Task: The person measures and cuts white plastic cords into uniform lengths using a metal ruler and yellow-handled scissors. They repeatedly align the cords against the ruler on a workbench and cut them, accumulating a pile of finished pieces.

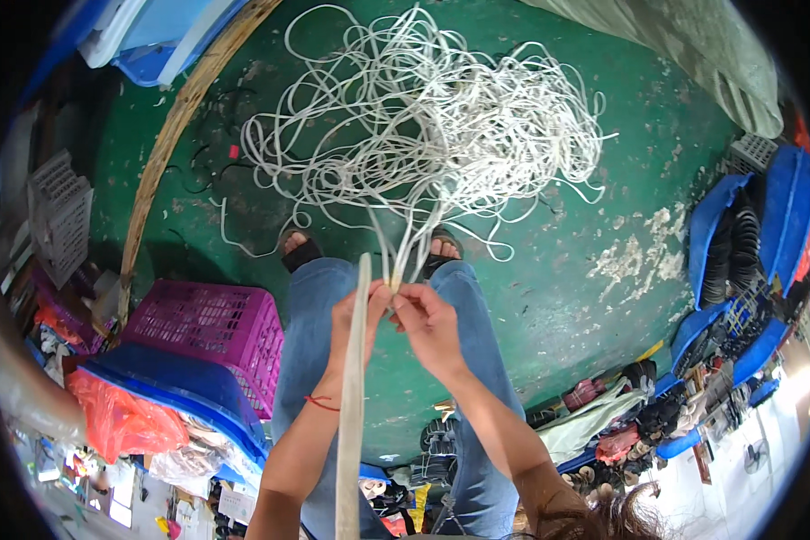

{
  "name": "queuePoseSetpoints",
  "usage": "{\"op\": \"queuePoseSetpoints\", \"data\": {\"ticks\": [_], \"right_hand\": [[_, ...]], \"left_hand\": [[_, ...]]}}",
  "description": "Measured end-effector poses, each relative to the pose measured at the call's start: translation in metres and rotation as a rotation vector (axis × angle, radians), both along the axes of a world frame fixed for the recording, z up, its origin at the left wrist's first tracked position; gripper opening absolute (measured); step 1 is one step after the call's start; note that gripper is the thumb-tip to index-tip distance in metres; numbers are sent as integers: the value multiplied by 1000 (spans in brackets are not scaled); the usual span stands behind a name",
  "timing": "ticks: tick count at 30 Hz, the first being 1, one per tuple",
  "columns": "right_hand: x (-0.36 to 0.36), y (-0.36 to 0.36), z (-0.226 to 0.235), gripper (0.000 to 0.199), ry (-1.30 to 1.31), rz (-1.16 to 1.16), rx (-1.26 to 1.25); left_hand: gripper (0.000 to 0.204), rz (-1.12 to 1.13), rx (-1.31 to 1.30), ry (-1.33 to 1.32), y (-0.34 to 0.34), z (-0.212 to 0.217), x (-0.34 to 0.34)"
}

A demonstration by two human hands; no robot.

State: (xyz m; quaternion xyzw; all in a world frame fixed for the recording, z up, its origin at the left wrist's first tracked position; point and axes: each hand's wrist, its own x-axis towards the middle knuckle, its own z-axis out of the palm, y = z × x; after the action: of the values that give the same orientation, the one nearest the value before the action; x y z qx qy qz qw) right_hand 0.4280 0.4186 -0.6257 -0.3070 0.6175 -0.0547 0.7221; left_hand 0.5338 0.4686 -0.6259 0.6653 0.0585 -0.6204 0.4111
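Note:
A large tangle of white flat cord (504,126) lies on the floor in front of me. Several strands run from it up to my hands, between my knees. My left hand (353,317) is closed in a pinch on the cord. Its thumb and fingers meet those of my right hand (430,331), which also pinches the strands. The exact spot between the fingertips is too small to make out. A wider pale strap (355,387) hangs close to the camera, passing in front of my left hand and forearm.
A purple plastic crate (211,315) stands left of my legs, by a blue tub (180,382) with an orange bag (121,414). A long wooden strip (166,135) curves along the left. Blue bins (715,238) with dark items line the right. The green floor (558,306) is worn.

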Motion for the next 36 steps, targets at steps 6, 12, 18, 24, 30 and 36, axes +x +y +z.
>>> {"op": "queuePoseSetpoints", "data": {"ticks": [6,12,18,24,30,36], "right_hand": [[-5,-8,-1,16,-26,73,1],[-2,-7,-3,15,77,12,-36],[2,-14,2,10,67,73,-127],[-41,-69,-101,11,330,333,-565],[-107,-176,-262,23,891,432,-904],[-106,-189,-266,19,1003,453,-829]], "left_hand": [[25,185,44,186,-9,7,3],[24,47,30,75,5,-8,-5],[22,43,45,49,-7,-2,-5],[21,-50,-23,-312,-6,-4,5],[24,-315,158,-218,-6,14,37],[20,-278,79,-183,13,6,43]]}}
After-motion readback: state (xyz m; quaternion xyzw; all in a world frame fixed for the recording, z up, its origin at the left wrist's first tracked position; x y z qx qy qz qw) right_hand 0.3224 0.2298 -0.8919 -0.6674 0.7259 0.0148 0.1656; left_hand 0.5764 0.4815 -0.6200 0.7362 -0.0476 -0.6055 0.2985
